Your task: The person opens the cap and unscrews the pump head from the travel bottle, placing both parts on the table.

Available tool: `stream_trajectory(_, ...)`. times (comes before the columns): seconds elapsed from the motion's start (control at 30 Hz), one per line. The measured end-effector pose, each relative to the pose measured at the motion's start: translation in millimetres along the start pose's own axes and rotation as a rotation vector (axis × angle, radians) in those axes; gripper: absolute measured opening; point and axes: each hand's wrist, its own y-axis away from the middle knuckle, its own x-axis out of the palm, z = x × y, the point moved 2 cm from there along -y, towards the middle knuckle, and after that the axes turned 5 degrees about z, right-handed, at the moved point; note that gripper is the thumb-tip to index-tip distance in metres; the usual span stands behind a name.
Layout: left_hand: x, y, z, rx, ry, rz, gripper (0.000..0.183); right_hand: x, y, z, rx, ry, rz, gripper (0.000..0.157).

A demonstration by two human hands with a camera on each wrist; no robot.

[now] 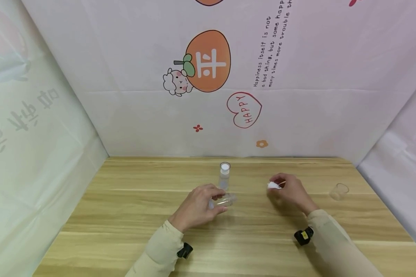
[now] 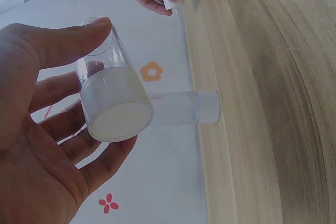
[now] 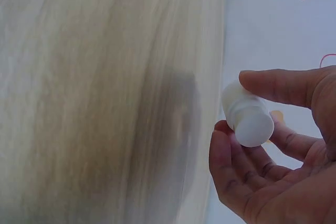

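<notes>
My left hand (image 1: 199,206) grips a clear bottle (image 1: 224,200) tilted on its side above the table. Thumb and fingers lie around the bottle, and its white base (image 2: 118,119) faces the left wrist camera. Between thumb and fingers, my right hand (image 1: 291,191) pinches a small white pump top (image 1: 274,185), with a rounded end seen in the right wrist view. A second clear bottle (image 1: 224,177) stands upright just behind the left hand; in the left wrist view its white bottom (image 2: 210,107) meets the table.
A clear, cup-like cap (image 1: 339,191) is at the right on the wooden table (image 1: 131,192). A white printed sheet (image 1: 142,123) rises behind the table's back edge, with similar sheets at both sides.
</notes>
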Motion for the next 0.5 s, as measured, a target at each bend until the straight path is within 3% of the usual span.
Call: stream_trajectory(0.5, 0.7, 0.0, 0.0, -0.014, -0.011, 0.008, 0.033, 0.1, -8.6, -5.6, 0.022, 0.043, -0.002, 0.032)
